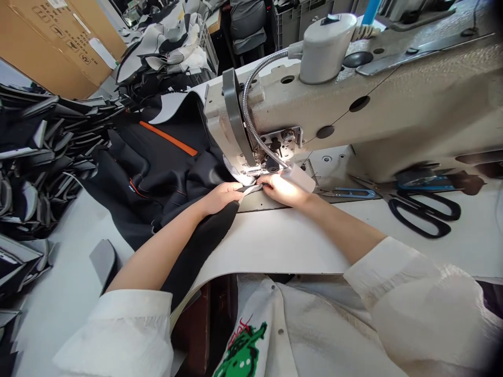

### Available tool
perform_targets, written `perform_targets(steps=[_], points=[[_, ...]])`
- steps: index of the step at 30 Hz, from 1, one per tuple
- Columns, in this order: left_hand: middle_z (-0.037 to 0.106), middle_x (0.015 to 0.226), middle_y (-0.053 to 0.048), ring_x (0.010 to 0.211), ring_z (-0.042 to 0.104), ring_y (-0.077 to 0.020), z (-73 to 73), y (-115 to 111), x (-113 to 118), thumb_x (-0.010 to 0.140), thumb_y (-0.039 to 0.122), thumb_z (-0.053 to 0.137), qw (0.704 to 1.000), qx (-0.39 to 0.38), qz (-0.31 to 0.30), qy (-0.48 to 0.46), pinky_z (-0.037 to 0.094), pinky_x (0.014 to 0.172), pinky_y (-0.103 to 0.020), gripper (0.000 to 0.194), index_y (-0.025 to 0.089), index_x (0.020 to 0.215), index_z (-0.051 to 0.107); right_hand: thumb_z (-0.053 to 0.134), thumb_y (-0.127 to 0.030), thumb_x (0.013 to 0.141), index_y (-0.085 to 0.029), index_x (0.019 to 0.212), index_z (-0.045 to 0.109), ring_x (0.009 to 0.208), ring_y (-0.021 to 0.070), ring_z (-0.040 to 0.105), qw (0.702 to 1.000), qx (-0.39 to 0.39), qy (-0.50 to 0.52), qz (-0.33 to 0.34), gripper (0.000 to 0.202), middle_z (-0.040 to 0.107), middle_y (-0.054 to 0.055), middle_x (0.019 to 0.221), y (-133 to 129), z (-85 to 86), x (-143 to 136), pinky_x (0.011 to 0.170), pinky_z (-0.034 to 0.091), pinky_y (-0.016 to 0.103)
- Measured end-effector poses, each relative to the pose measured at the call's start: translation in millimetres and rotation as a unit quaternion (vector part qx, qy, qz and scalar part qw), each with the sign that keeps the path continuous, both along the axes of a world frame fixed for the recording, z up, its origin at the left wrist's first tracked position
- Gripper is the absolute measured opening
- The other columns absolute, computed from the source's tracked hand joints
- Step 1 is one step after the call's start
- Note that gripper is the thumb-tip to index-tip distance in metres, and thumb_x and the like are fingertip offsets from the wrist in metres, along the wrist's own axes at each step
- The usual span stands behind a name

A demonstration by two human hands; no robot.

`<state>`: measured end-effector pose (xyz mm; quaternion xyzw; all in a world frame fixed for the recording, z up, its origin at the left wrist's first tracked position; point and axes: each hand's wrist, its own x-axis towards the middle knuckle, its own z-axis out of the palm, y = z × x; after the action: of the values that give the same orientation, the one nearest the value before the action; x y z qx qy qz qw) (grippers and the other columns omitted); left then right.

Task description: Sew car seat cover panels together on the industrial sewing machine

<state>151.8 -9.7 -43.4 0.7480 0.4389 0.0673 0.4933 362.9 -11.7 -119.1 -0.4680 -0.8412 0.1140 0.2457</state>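
Observation:
A large black seat cover (165,173) with an orange stripe spreads over the left of the sewing table, one edge running under the sewing machine (275,104). My left hand (222,198) pinches that edge just left of the needle area, where a light-coloured strip shows along it. Close by on the right, my right hand (282,188) is closed on the same edge, fingertips near the presser foot. The fingertips and the foot partly hide the seam. A small white lamp head (299,179) on a flexible metal hose sits just above my right hand.
Black-handled scissors (420,209) and blue thread snips (349,193) lie right of my hand on the white tabletop (291,241). Stacks of cut dark pieces (47,152) crowd the left. A cardboard box (58,47) stands behind them.

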Motion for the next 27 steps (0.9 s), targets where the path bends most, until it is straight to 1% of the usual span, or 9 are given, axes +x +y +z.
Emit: perform_targets(steps=[3,5,9,14,18,21,24,26,27], points=[[0.045,0.058,0.005,0.052,0.040,-0.0085,-2.3,-2,-1,0.076,0.035,0.051,0.989,-0.121,0.010,-0.081,0.032,0.051,-0.022,0.021,0.017,0.068,0.044,0.042,-0.012,0.082,-0.015,0.090,0.067,0.088,0.0166,0.056,0.999,-0.029,0.023,-0.004,0.027,0.064,0.004,0.095,0,-2.7,-2,0.084,0.040,0.027],[0.042,0.058,0.006,0.051,0.037,-0.0074,-3.0,-2,-2,0.076,0.035,0.054,0.985,-0.144,0.014,-0.097,0.029,0.050,-0.021,0.023,0.017,0.067,0.042,0.039,-0.011,0.083,-0.014,0.090,0.068,0.087,0.0154,0.057,0.998,-0.050,0.030,-0.024,0.030,0.064,0.003,0.094,0,-2.4,-4,0.084,0.040,0.026],[0.038,0.057,0.006,0.051,0.033,-0.0071,-4.5,-1,-2,0.078,0.035,0.053,0.989,-0.126,0.000,-0.083,0.026,0.050,-0.021,0.024,0.017,0.067,0.042,0.045,-0.010,0.080,-0.017,0.087,0.067,0.076,0.0141,0.057,0.996,-0.066,0.028,-0.052,0.025,0.064,0.002,0.087,0,1.1,-6,0.079,0.042,0.026],[0.041,0.060,0.005,0.055,0.037,-0.0090,-7.1,-5,-1,0.079,0.037,0.051,0.995,-0.082,-0.009,-0.064,0.031,0.052,-0.022,0.023,0.016,0.070,0.045,0.049,-0.012,0.078,-0.018,0.088,0.068,0.072,0.0147,0.054,0.993,-0.078,0.012,-0.082,0.023,0.062,0.002,0.082,-5,9.7,-6,0.072,0.040,0.026],[0.043,0.061,0.004,0.055,0.040,-0.0097,-5.7,-6,1,0.077,0.039,0.052,0.992,-0.100,-0.003,-0.077,0.033,0.053,-0.022,0.023,0.016,0.072,0.047,0.049,-0.015,0.082,-0.016,0.095,0.066,0.074,0.0158,0.054,0.994,-0.075,-0.027,-0.071,0.021,0.061,0.004,0.082,-9,14.1,-7,0.070,0.037,0.025],[0.040,0.058,0.005,0.052,0.036,-0.0081,1.0,-3,1,0.076,0.038,0.054,0.989,-0.129,-0.006,-0.078,0.029,0.050,-0.021,0.023,0.017,0.071,0.045,0.050,-0.021,0.087,-0.015,0.095,0.064,0.077,0.0161,0.053,0.995,-0.065,-0.061,-0.053,0.018,0.061,0.005,0.085,-12,16.0,-9,0.069,0.035,0.025],[0.037,0.056,0.006,0.049,0.033,-0.0073,12.5,1,4,0.076,0.036,0.053,0.988,-0.143,-0.021,-0.051,0.026,0.049,-0.021,0.022,0.017,0.070,0.043,0.042,-0.020,0.092,-0.013,0.096,0.061,0.077,0.0158,0.052,0.994,-0.048,-0.084,-0.042,0.020,0.061,0.006,0.087,-15,21.5,-12,0.068,0.034,0.025],[0.036,0.056,0.006,0.050,0.033,-0.0079,19.2,0,7,0.077,0.035,0.050,0.991,-0.126,-0.044,-0.019,0.026,0.049,-0.022,0.021,0.018,0.069,0.041,0.036,-0.016,0.094,-0.011,0.097,0.059,0.076,0.0159,0.051,0.993,-0.040,-0.105,-0.029,0.024,0.061,0.008,0.088,-16,27.5,-13,0.067,0.033,0.025],[0.036,0.056,0.006,0.050,0.033,-0.0084,21.2,-1,9,0.078,0.034,0.048,0.993,-0.100,-0.060,0.003,0.027,0.049,-0.022,0.021,0.018,0.068,0.039,0.034,-0.015,0.094,-0.011,0.098,0.059,0.076,0.0162,0.051,0.991,-0.027,-0.132,-0.013,0.026,0.061,0.008,0.088,-16,30.8,-13,0.067,0.033,0.026]])
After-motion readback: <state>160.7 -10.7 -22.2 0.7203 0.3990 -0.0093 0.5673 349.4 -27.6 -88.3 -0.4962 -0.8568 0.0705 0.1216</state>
